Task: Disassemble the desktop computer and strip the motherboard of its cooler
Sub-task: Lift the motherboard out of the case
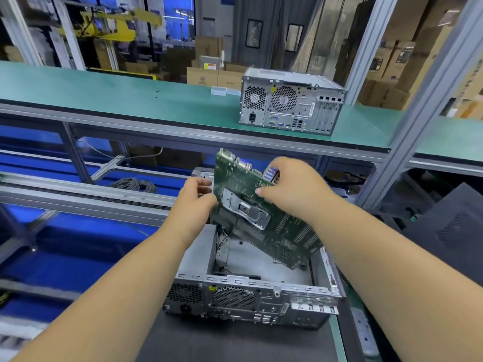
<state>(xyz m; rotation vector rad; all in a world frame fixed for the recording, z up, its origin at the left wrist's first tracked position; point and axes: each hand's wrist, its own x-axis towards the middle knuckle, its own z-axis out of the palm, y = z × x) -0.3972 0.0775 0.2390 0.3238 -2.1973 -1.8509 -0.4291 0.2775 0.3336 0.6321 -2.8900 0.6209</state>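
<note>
1. The motherboard (264,218) is tilted up out of the open computer case (251,288), underside with its metal backplate (247,209) facing the camera, its lower edge apparently still inside the case.
2. The left hand (194,202) grips the board's left edge; the right hand (295,189) pinches the top right corner by the rear ports (271,175). Both grips are closed on the board.
3. Risks, as judgement: the lower edge could snag on the case wall, or a cable not yet freed could tug the board from the fingers. Pulling by the ports could strain them.
4. Count: one motherboard, one open case, one second closed computer (290,103) on the upper surface (117,92), two hands. The cooler side is hidden.
</note>
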